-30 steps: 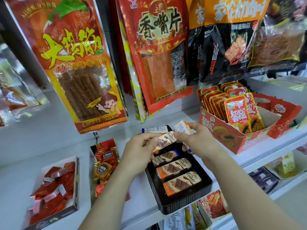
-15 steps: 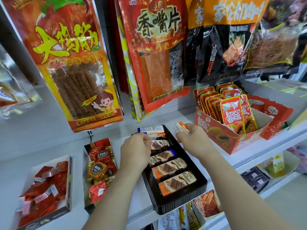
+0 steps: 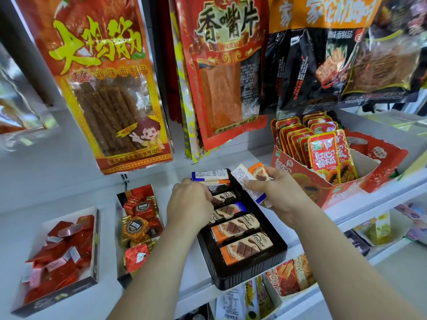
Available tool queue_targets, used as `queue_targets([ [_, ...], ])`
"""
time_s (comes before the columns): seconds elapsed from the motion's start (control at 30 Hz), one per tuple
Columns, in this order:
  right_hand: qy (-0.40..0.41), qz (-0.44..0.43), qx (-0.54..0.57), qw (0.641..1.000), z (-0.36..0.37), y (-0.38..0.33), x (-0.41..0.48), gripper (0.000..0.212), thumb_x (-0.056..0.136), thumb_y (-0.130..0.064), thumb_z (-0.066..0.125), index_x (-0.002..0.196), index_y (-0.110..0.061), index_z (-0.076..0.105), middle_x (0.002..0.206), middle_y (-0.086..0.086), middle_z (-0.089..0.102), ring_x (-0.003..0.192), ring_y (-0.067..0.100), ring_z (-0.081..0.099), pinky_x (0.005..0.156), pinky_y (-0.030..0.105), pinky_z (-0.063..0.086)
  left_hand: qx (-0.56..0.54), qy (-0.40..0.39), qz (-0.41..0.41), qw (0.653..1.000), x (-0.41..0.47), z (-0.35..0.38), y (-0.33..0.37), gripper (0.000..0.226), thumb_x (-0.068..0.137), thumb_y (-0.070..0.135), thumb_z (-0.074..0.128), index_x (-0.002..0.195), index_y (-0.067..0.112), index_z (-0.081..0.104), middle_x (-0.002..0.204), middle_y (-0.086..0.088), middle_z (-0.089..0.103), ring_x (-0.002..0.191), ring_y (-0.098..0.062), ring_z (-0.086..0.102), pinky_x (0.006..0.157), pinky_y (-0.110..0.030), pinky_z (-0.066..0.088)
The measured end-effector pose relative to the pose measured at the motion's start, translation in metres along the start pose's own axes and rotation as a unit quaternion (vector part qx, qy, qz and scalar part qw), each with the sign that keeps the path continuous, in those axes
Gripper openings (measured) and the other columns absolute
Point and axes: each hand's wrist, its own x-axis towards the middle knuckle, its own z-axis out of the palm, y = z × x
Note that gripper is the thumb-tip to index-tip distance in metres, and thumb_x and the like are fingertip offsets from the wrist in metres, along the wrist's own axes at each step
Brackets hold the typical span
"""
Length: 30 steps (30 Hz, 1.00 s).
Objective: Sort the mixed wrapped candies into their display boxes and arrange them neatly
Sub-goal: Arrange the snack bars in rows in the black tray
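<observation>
Chocolate bars in orange and white wrappers [image 3: 248, 177] sit pinched in my right hand [image 3: 282, 197], just over the far rim of the black plastic display tray [image 3: 249, 273]. My left hand [image 3: 188, 204] curls onto a wrapped bar [image 3: 223, 197] inside it; whether it grips, I cannot tell.

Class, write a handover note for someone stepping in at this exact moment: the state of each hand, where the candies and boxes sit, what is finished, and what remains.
Left hand: over the far rows of the black tray, fingertips at a bar; grip hidden.
Right hand: holds a few loose bars beside the tray.
Done: four chocolate bars lie face up in a row in the tray; two stacked bars sit at its far end.
Left: probably seat the held bars and straighten the stack. The red candy box and foil candy box look jumbled.
</observation>
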Motion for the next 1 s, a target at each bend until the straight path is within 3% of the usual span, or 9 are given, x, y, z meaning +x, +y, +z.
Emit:
queue_targets([
  [0.07, -0.018, 0.003, 0.042, 0.999, 0.002, -0.001, 0.000, 0.025, 0.082, -0.004, 0.070, 0.107, -0.003, 0.066, 0.083, 0.002, 0.069, 0.077, 0.020, 0.063, 0.069, 0.034, 0.048, -0.024, -0.005, 0.014, 1.000, -0.004, -0.007, 0.009, 0.027, 0.093, 0.016, 0.050, 0.102, 0.028, 0.073, 0.113, -0.001, 0.061, 0.109, -0.023, 0.051, 0.084, -0.030, 0.045],
  [0.2, -0.074, 0.004, 0.125, 0.989, 0.009, -0.006, -0.003, 0.027, 0.084, -0.002, 0.067, 0.111, 0.000, 0.064, 0.090, 0.012, 0.067, 0.072, 0.022, 0.066, 0.062, 0.033, 0.055, -0.358, -0.070, -0.022, 0.931, -0.017, -0.019, 0.037, 0.021, 0.090, 0.043, 0.060, 0.101, 0.026, 0.064, 0.092, 0.008, 0.068, 0.083, -0.008, 0.064, 0.078, -0.032, 0.055],
  [0.33, -0.101, 0.017, 0.174, 0.979, 0.014, -0.010, -0.007, 0.027, 0.083, -0.004, 0.067, 0.110, 0.000, 0.063, 0.085, 0.012, 0.067, 0.069, 0.021, 0.064, 0.059, 0.031, 0.054, -0.525, -0.133, -0.061, 0.838, -0.024, -0.019, 0.035, 0.025, 0.084, 0.019, 0.073, 0.103, 0.021, 0.058, 0.085, -0.007, 0.073, 0.072, -0.017, 0.070, 0.071, -0.032, 0.058],
  [0.43, -0.101, 0.018, 0.162, 0.981, 0.017, -0.012, -0.013, 0.022, 0.086, -0.005, 0.065, 0.108, -0.001, 0.062, 0.069, 0.004, 0.066, 0.053, 0.012, 0.062, 0.043, 0.021, 0.047, -0.553, -0.115, -0.060, 0.823, -0.028, -0.015, 0.031, 0.032, 0.082, 0.013, 0.075, 0.107, 0.020, 0.057, 0.086, -0.012, 0.073, 0.080, -0.026, 0.072, 0.070, -0.031, 0.057],
  [0.53, -0.080, 0.025, 0.112, 0.990, 0.019, -0.012, -0.015, 0.026, 0.086, -0.018, 0.069, 0.105, -0.002, 0.063, 0.064, 0.002, 0.064, 0.051, 0.012, 0.059, 0.045, 0.021, 0.045, -0.532, -0.073, -0.064, 0.841, -0.028, -0.013, 0.031, 0.032, 0.082, 0.013, 0.074, 0.107, 0.020, 0.057, 0.081, -0.010, 0.073, 0.076, -0.025, 0.071, 0.067, -0.034, 0.055],
  [0.67, -0.015, 0.060, 0.061, 0.996, 0.007, -0.015, -0.007, 0.039, 0.085, -0.049, 0.064, 0.097, -0.012, 0.059, 0.071, 0.004, 0.059, 0.055, 0.012, 0.045, 0.054, 0.025, 0.035, -0.164, 0.070, 0.061, 0.982, -0.029, -0.020, 0.017, 0.026, 0.083, 0.019, 0.066, 0.105, 0.031, 0.057, 0.072, 0.008, 0.055, 0.069, -0.016, 0.056, 0.058, -0.031, 0.043],
  [0.77, -0.018, 0.045, 0.004, 0.999, 0.001, -0.016, -0.005, 0.034, 0.085, -0.045, 0.066, 0.092, -0.012, 0.062, 0.074, 0.007, 0.065, 0.055, 0.011, 0.045, 0.051, 0.024, 0.033, -0.036, 0.092, 0.161, 0.982, -0.035, -0.020, 0.019, 0.026, 0.087, 0.019, 0.057, 0.108, 0.033, 0.058, 0.088, 0.010, 0.050, 0.079, -0.015, 0.051, 0.064, -0.030, 0.040],
  [0.87, -0.017, 0.034, -0.010, 0.999, -0.002, -0.012, -0.002, 0.020, 0.085, -0.018, 0.070, 0.096, -0.002, 0.065, 0.073, 0.010, 0.063, 0.052, 0.011, 0.045, 0.048, 0.024, 0.029, -0.042, 0.082, 0.164, 0.982, -0.032, -0.016, 0.016, 0.024, 0.088, 0.020, 0.059, 0.107, 0.035, 0.062, 0.095, 0.011, 0.051, 0.083, -0.013, 0.054, 0.069, -0.027, 0.042],
  [1.0, -0.015, 0.039, -0.041, 0.998, -0.007, -0.008, 0.001, 0.023, 0.081, -0.004, 0.071, 0.102, 0.000, 0.063, 0.078, 0.013, 0.054, 0.056, 0.013, 0.045, 0.043, 0.022, 0.027, -0.197, 0.031, 0.061, 0.978, -0.027, -0.022, 0.005, 0.023, 0.082, 0.021, 0.074, 0.094, 0.035, 0.060, 0.099, 0.016, 0.056, 0.087, -0.004, 0.058, 0.070, -0.021, 0.048],
])
